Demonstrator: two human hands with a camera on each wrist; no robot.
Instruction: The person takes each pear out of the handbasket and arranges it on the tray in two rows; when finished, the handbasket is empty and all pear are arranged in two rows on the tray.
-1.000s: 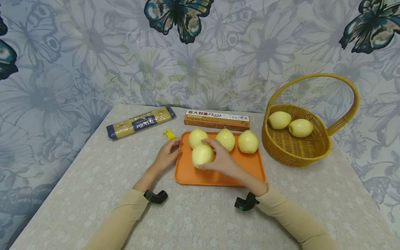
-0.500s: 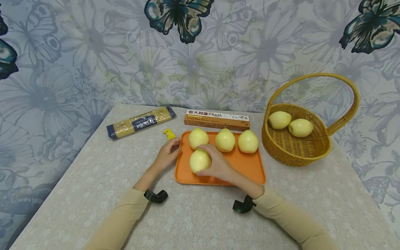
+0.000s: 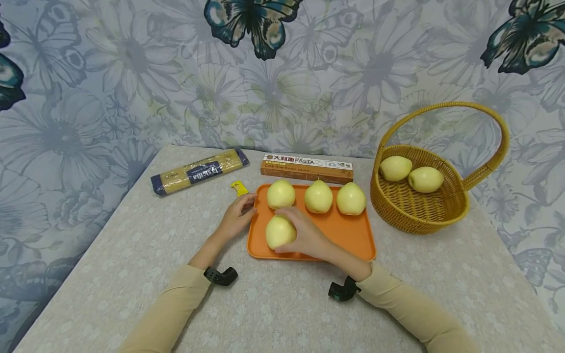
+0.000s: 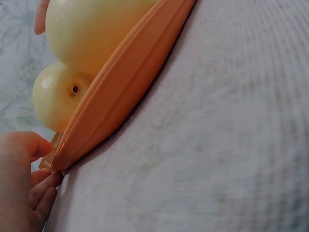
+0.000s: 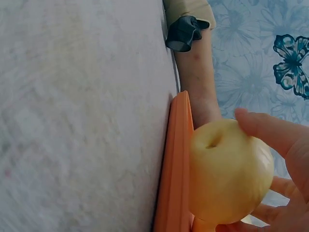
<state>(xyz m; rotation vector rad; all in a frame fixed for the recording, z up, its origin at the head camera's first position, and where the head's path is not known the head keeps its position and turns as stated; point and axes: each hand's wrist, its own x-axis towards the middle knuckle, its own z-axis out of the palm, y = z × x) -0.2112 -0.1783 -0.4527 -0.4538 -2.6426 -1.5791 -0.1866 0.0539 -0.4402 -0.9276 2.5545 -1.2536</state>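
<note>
Orange tray point(image 3: 346, 233) with four pears point(image 3: 318, 197), wicker basket point(image 3: 419, 224) holding two.

And there's the box point(image 3: 306, 169) at the back of the surface point(image 3: 265, 304), reading "意大利面 PASTA" up top, "Crab Roe flavor sauce" along its brown front! Over on the golden packet point(image 3: 176, 179), the dark label's point(image 3: 204, 172) pale lettering won't read clearly.

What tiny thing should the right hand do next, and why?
Perhaps the right hand should gently let go: the round, pale-yellow pear it holds looks set down in the front-left part of the orange, rectangular tray, where three similar pears sit unheld along the back.
</note>
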